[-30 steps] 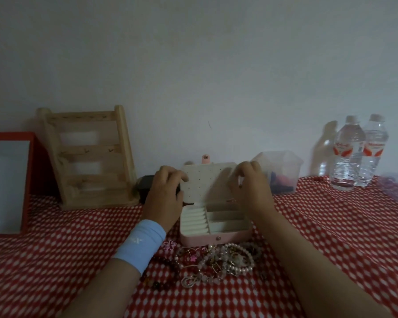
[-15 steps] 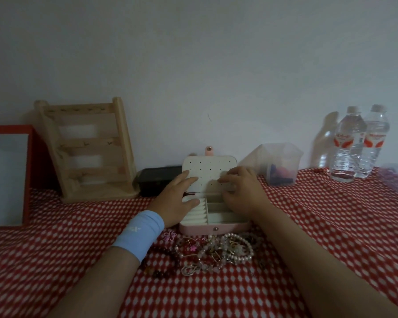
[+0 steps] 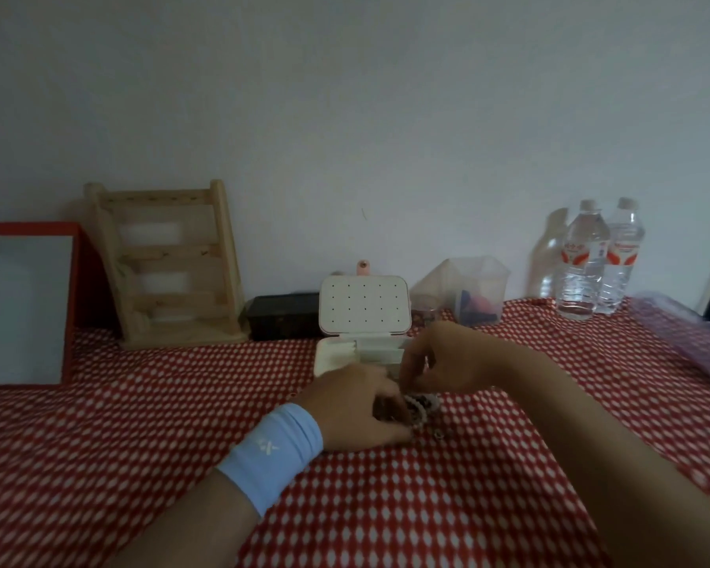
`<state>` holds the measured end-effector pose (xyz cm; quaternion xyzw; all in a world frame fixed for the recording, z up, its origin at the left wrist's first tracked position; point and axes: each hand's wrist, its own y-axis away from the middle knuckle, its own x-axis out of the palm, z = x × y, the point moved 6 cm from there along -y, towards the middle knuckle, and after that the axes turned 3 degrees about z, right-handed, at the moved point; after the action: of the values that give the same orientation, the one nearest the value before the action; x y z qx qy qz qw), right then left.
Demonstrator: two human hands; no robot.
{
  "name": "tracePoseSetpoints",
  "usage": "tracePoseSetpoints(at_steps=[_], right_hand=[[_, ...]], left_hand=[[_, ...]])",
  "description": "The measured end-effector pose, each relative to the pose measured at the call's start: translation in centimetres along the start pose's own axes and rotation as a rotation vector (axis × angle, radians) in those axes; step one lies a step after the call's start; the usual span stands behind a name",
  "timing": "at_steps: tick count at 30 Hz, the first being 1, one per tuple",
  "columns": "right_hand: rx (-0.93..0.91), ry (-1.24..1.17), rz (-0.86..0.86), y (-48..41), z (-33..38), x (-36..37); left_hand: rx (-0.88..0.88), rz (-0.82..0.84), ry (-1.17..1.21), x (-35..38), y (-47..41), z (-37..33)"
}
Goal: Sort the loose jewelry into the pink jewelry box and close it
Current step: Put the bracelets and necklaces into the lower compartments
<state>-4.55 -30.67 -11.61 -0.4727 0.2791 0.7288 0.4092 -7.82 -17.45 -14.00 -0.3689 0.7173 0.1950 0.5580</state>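
Matt red-and-white patterned cloth (image 3: 140, 424) on the tabletop, bare pale wooden rack (image 3: 173, 268), clear glossy plastic bottles (image 3: 583, 260).

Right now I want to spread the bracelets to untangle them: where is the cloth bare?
Bare cloth lies left of the pink jewelry box, between the wooden rack and the left hand; more lies right of the right hand, toward the water bottles. Crowded in front of the box: both hands on the jewelry pile.

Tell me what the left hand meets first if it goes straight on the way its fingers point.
The loose jewelry: the left hand points to the right, into the pile, and seems to touch it, though blur hides the contact.
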Motion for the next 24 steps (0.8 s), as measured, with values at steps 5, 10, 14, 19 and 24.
tracePoseSetpoints(at_steps=[5,10,14,19,24], right_hand=[[0.073,0.049,0.082,1.7,-1.3,2.2],[0.088,0.105,0.063,2.2,-1.4,2.5],[0.084,0.119,0.032,2.2,-0.9,2.1],[0.016,0.033,0.035,2.3,0.2,1.8],[-0.029,-0.168,-0.147,1.9,1.9,0.7]], left_hand=[[0.041,-0.061,-0.118,0.9,0.1,-1.1],[0.020,-0.111,-0.203,1.1,0.6,-1.3],[-0.028,-0.151,-0.223,1.0,0.8,-1.5],[-0.120,-0.168,0.100,0.3,1.3,0.0],[-0.186,-0.247,0.582,-1.5,2.1,2.0]])
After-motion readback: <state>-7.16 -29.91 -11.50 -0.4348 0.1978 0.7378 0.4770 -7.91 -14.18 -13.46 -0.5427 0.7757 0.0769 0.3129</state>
